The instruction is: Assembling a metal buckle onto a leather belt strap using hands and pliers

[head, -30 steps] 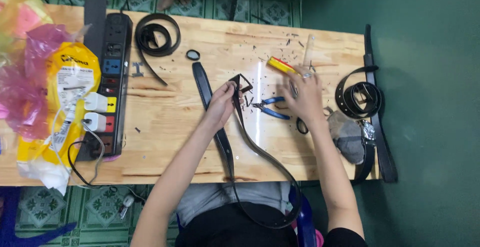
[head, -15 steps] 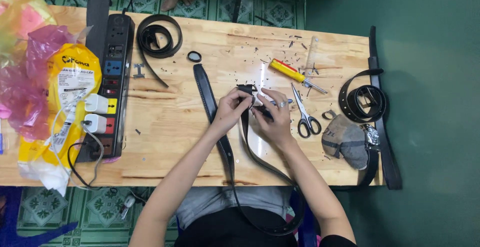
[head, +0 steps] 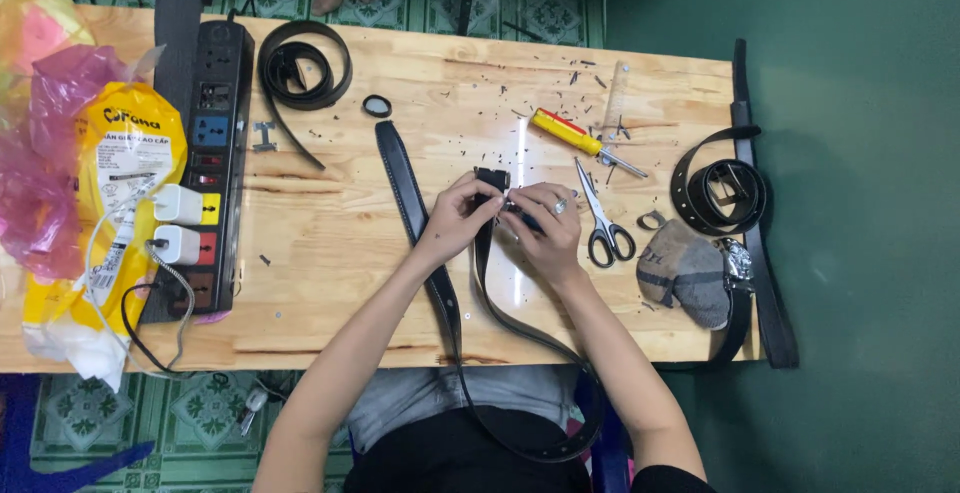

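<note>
On the wooden bench (head: 330, 253), left hand (head: 455, 221) and right hand (head: 545, 231) both pinching the black belt's (head: 405, 188) buckle end mid-bench (strap looping down off the edge), scissors (head: 603, 223) lying just beside, yellow screwdriver (head: 575, 140) sitting near.

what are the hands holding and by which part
Both the left hand and right hand pinch the black belt at its buckle end.
</note>
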